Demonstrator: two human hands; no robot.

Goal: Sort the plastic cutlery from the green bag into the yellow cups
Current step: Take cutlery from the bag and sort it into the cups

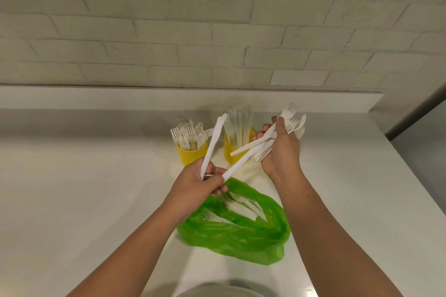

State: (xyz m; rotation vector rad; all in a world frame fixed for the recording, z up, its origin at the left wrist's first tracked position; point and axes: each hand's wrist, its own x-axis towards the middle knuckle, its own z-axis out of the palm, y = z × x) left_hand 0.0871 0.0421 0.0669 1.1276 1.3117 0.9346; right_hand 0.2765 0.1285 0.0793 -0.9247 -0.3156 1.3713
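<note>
A: White brick wall (217, 31) behind, white table (96, 200) in front. Two yellow cups at frame centre: the left cup (190, 155) is full of forks, the right cup (233, 154) has knives.

B: Hands?

A: The left hand (199, 182) is curled round the handle of one knife (213, 142), blade up. The right hand (282, 152) clamps a mixed bundle (293, 125), fork heads fanning toward upper right. A second knife (243, 160) runs from there down to the left fingers.

B: Bag?

A: The green bag (241, 236) lies open on the table, lower centre, below both hands, w/ more cutlery inside.

B: Best way fwd?

A: Imo: draw the second knife out along its own length so the rest isn't dragged w/ it, right grip firm. Then both knives go into the right cup, same way up as those there.

B: Unclear bits?

A: Can't tell if the left fingers pinch the second knife or it only touches them. The palm hides much of the bundle: forks def., poss. spoons. Bag folds cover most contents, so no count. A grey round thing (217, 289) at the bottom edge is cut off.
</note>
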